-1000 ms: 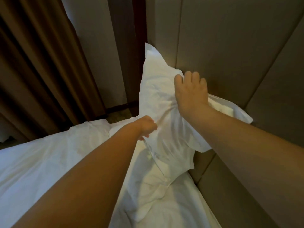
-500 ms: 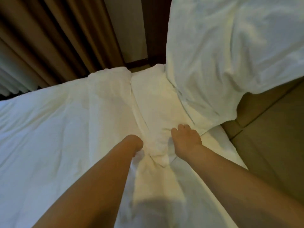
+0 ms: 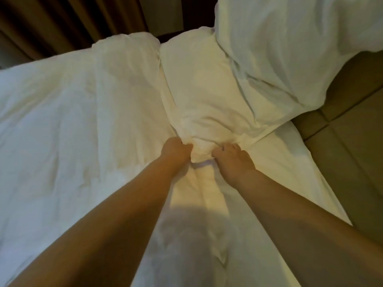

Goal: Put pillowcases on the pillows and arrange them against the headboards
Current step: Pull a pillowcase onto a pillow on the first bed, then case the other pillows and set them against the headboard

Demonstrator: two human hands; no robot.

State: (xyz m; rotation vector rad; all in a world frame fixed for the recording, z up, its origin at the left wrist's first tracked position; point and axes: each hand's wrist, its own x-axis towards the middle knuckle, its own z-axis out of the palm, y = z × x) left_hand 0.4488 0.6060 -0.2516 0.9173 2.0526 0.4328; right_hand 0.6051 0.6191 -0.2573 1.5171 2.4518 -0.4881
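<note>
Near the bed's (image 3: 279, 166) headboard edge, the left hand (image 3: 176, 149) and right hand (image 3: 232, 158) each close their grip on the near end of a white pillow (image 3: 199, 90) lying flat. Beyond it, a second pillow (image 3: 290, 48) already leans upright against the headboard (image 3: 352, 146). Judging by this, the flat one, seemingly cased, is left to stand up.

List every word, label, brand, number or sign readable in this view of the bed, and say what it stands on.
None: no text shows on the flat white pillow that the left hand and right hand grip, the upright white pillow, the white duvet, the beige padded headboard or the brown curtain.
</note>
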